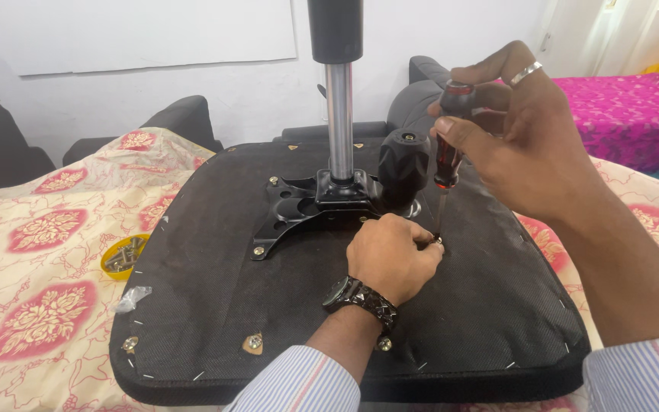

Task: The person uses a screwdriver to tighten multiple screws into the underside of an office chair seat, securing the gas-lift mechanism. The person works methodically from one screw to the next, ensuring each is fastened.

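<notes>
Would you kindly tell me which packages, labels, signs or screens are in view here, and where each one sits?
White sheet: blank, rectangular, on the wall at upper left.
Yellow tub: small, round, holding screws, on the floral cloth left of the chair seat.
Clear plastic bag: small, crumpled, at the seat's left edge.
No labels or screens show.

A white wall (192,91) is seen behind, with a large pale sheet (154,30) fixed to it. Dark upholstered seats (184,114) are lined along its foot. A cream bedspread with pink floral medallions (40,252) covers the near surface. A magenta-covered bed (627,107) is lit brightly, possibly from a curtained window (612,30) at upper right.
</notes>
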